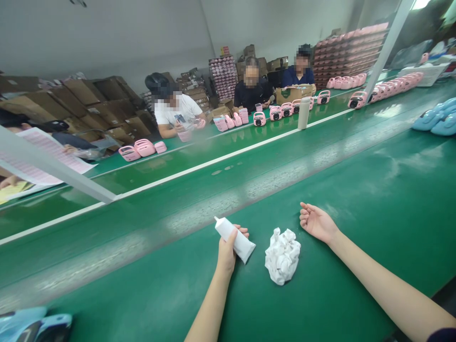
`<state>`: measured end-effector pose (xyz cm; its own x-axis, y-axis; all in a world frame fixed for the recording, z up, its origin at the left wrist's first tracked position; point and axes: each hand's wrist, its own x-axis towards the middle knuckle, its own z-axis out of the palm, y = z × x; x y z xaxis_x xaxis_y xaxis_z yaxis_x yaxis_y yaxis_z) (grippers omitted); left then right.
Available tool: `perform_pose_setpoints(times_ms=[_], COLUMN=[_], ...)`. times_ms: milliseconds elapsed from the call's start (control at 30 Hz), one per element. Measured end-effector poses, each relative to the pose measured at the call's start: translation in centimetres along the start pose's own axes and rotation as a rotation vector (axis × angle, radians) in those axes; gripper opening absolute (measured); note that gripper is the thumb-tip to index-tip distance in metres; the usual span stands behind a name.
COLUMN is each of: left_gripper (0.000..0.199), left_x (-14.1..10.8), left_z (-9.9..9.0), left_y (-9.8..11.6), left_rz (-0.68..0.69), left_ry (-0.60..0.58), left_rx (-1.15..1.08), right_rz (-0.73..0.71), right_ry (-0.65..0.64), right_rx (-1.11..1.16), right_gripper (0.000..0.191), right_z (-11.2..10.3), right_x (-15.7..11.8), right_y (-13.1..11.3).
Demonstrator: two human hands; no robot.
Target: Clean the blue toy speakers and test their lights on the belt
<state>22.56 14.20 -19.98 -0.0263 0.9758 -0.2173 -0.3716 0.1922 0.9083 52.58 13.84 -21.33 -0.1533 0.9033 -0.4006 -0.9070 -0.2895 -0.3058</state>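
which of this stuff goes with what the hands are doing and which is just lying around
With the hands: white squeeze tube held in the left hand; crumpled white cloth near the open right hand.

Lying about: blue shells on the green belt; pink units; white flask.

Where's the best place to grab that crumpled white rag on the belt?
Probably the bunched folds on top of the rag, coming from the right with the open right hand. Those folds stand up off the green belt, while the left hand holds a white tube.
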Motion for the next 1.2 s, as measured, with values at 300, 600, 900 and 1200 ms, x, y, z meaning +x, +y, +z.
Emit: perform_pose_setpoints(times_ms=[300, 600, 900, 1200], left_gripper=[0.044, 0.045, 0.043, 0.043], left_x=[0.0, -0.11, -0.07, -0.03], left_z=[0.04, 0.16, 0.17, 0.11], left_y=[0.05, 0.2, 0.2, 0.11], left_rz=[0.003, 0.0, 0.007, 0.002], left_ry=[-0.009, -0.005, 0.003, -0.004], left_rx=[-0.003, -0.001, 0.017, 0.004], right_rz=[-0.008, -0.007, -0.001, 0.0], right_ry=[-0.011, -0.002, -0.014, -0.014], right_rx=[0.002, -0.003, -0.002, -0.005], right_gripper=[0.014, 0.013, 0.013, 0.012], right_z=[-0.23, -0.15, -0.13, -0.18], right_x=[0.11, 0.06, 0.0, 0.03], right_y=[0.01, -0.02, -0.03, -0.04])
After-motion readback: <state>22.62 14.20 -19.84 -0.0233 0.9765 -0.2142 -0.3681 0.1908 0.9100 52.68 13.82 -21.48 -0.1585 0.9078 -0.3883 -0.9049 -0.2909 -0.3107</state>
